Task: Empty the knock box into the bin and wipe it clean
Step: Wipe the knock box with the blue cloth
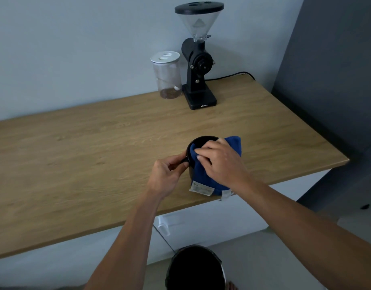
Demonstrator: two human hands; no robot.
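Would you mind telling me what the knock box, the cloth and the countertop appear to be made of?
Knock box: smooth black, matte; plastic or coated metal, the picture leaves it open.
Cloth: blue woven or terry fabric; soft folds, and sewn labels at the hem.
Countertop: wood or wood-look laminate, with light oak grain and a low sheen.

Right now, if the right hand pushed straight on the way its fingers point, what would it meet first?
The right hand points left and slightly down over the blue cloth, so it would likely press the cloth against the knock box rim or inner wall first; depth is unclear.
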